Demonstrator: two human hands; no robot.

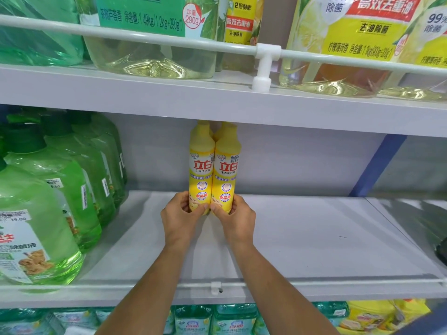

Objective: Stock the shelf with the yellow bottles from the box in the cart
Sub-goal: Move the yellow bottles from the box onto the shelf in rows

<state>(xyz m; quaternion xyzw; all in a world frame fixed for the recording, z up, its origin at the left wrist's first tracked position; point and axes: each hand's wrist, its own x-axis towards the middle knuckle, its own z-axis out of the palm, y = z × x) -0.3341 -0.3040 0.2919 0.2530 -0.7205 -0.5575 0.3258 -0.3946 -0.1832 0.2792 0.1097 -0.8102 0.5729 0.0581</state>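
Two yellow bottles stand upright side by side at the middle of the grey shelf [302, 238], labels facing me. My left hand [180, 218] grips the base of the left yellow bottle [201, 170]. My right hand [238, 220] grips the base of the right yellow bottle [227, 170]. More yellow bottle tops show right behind these two, under the upper shelf board. The box and the cart are out of view.
Large green detergent bottles [48, 201] fill the shelf's left end. A white rail [314, 284] runs along the shelf's front edge. The upper shelf [169, 93] holds big green and yellow refill bottles behind a rail. Below are more green and yellow bottles.
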